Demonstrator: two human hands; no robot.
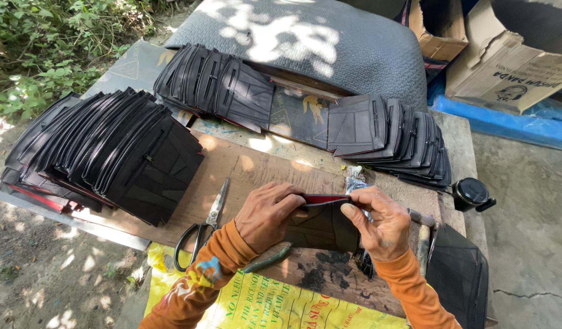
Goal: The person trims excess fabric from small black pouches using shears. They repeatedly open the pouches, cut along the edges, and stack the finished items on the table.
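Both hands pinch one black wallet piece (320, 225) over the table (256, 170): left hand (268, 213) and right hand (378, 222) grip opposite ends, long axis running left-right, red-lined edge up, scissors (201, 228) nearer the left.

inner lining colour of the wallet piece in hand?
Red lining along the top edge of the black wallet piece; head view.

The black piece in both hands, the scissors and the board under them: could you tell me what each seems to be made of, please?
Black piece: looks like matt leather or imitation leather with stitched seams and a red lining edge; which one is unclear. Scissors: shiny metal blades, dark, probably plastic handles. Board: brown, flat and dull, likely hardboard or plywood.
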